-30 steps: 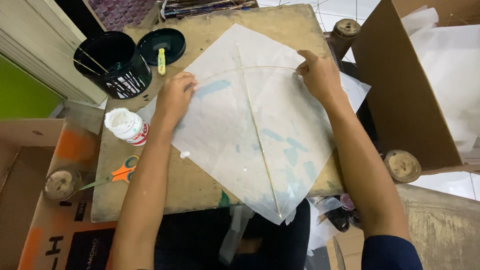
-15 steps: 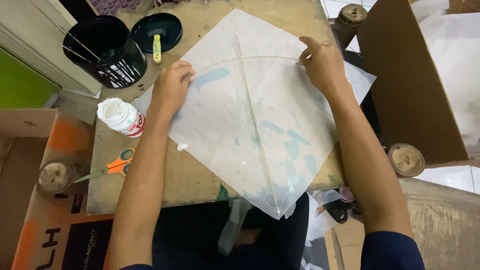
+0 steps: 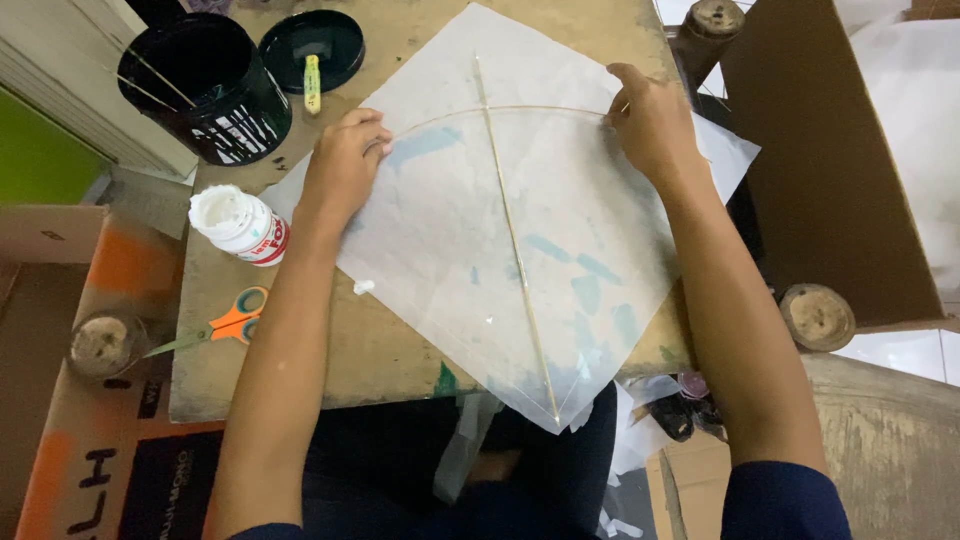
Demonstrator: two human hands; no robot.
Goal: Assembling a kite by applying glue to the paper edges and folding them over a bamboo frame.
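A translucent white paper kite lies flat on a worn wooden table, its lower tip hanging over the near edge. A thin bamboo spine runs down its middle and a curved bamboo bow arcs across the top. My left hand presses on the kite's left corner at the bow's end. My right hand pinches the paper edge at the bow's right end.
A white glue bottle stands left of the kite, orange-handled scissors lie below it. A black bucket with sticks and a black lid sit at the back left. A large cardboard box stands to the right.
The view has shifted slightly; both hands stay at the bow's ends, the left fingers sliding a little along the paper edge.
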